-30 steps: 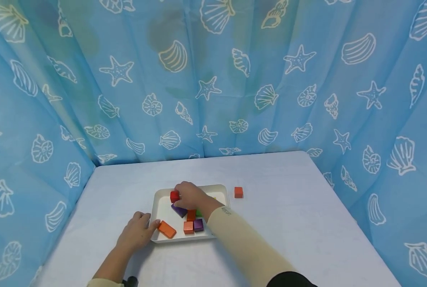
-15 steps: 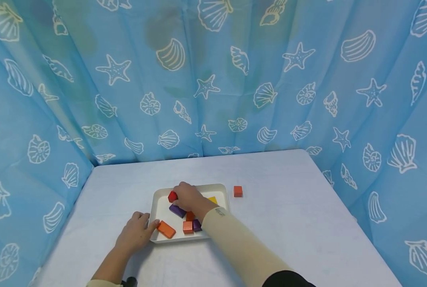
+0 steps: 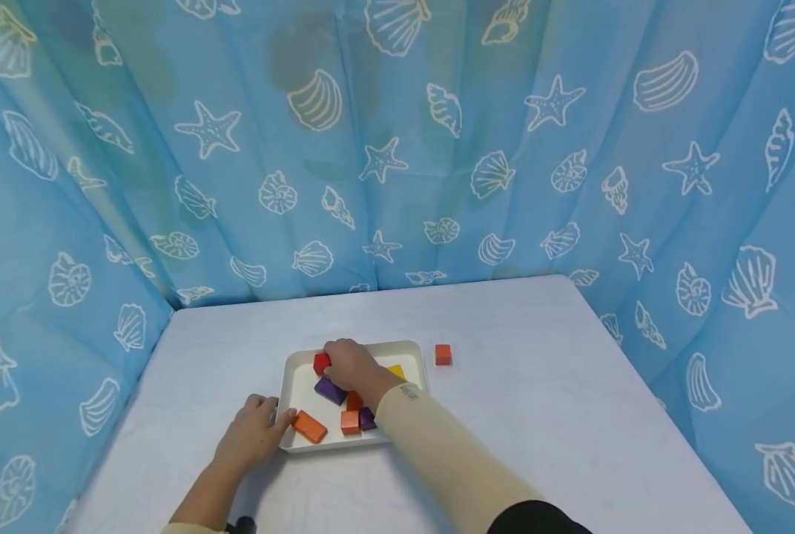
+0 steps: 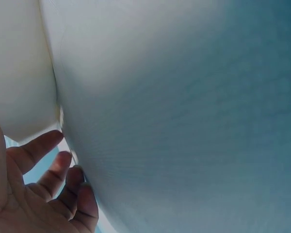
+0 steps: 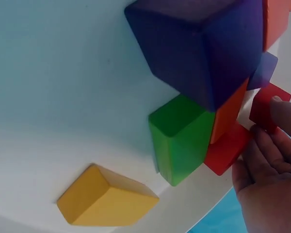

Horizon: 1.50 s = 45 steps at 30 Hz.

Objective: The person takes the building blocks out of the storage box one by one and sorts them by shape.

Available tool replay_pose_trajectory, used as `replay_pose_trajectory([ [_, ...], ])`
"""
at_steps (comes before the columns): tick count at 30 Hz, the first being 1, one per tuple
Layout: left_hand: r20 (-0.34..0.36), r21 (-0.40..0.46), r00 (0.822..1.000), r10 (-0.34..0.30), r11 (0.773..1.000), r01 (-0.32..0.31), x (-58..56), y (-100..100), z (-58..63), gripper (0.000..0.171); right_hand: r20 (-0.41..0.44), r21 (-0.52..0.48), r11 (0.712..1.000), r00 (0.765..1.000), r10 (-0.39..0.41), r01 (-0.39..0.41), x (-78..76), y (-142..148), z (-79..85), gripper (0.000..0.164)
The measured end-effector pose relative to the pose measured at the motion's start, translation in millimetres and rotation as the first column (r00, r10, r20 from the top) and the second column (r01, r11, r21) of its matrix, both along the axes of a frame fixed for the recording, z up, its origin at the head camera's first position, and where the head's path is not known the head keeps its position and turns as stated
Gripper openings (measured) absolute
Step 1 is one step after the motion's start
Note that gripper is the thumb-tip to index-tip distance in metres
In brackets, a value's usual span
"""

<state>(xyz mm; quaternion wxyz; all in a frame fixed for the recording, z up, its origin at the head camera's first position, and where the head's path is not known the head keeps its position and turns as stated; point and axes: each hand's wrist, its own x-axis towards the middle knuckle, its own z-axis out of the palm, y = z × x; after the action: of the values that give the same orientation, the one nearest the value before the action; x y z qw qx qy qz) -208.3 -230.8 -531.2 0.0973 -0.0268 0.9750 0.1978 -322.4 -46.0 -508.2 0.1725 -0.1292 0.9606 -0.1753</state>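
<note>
In the head view, a white tray with colored blocks stands on the table. My left hand grips its left side, thumb over the rim beside an orange block; the left wrist view has the fingers against the tray's outside. My right hand reaches into the tray's far left and pinches a red block between thumb and fingers. Just below that hand lies a purple block. The right wrist view shows another red block near the fingertips, beside a green block.
A salmon-orange cube sits on the white table, right of the tray. Inside the tray are a yellow block and a light orange cube. A blue shell-print curtain encloses the table.
My right hand has shifted slightly left with the red block, which turned a little. The forearm now uncovers the yellow block and hides the green one. My left hand stays on the tray.
</note>
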Motion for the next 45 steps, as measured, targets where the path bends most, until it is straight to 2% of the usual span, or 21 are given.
replay_pose_trajectory([
  [5,-0.038,0.006,0.999,-0.019,1.000,0.019,-0.9,-1.7,-3.2,0.070,-0.011,-0.062,0.998,1.000,0.008,-0.008,-1.0,7.7,8.2,0.035],
  [8,-0.054,0.005,0.998,-0.026,1.000,0.026,-1.0,-2.5,-5.9,0.068,0.011,-0.088,0.996,1.000,0.001,0.000,-2.5,12.6,11.9,0.036],
  [13,-0.045,-0.003,0.999,-0.012,1.000,0.012,-0.1,-3.5,-6.8,0.068,0.032,-0.119,0.993,0.999,-0.015,0.019,-5.2,19.5,15.8,0.038],
  [20,-0.048,0.000,0.999,0.001,1.000,-0.001,-2.0,-2.6,-3.3,0.066,-0.012,-0.135,0.990,0.999,-0.031,0.029,-6.9,34.9,21.9,0.039],
  [27,-0.050,0.026,0.999,-0.019,0.999,0.020,-2.1,-4.1,-2.7,0.064,-0.003,-0.196,0.973,0.992,-0.123,0.120,-2.2,56.5,30.7,0.038],
  [35,-0.040,0.021,0.999,-0.018,1.000,0.019,1.2,-4.4,-5.0,0.065,-0.076,-0.181,0.979,0.991,-0.110,0.095,-0.4,82.3,35.1,0.042],
  [42,-0.027,0.016,1.000,-0.007,1.000,0.008,-0.2,-4.2,-5.3,0.068,-0.081,-0.170,0.974,0.983,-0.163,0.147,-8.5,109.8,36.2,0.043],
  [45,-0.017,0.015,1.000,-0.004,1.000,0.004,-0.4,-4.7,-4.3,0.070,-0.056,-0.180,0.963,0.976,-0.213,0.200,-10.4,125.0,36.0,0.045],
])
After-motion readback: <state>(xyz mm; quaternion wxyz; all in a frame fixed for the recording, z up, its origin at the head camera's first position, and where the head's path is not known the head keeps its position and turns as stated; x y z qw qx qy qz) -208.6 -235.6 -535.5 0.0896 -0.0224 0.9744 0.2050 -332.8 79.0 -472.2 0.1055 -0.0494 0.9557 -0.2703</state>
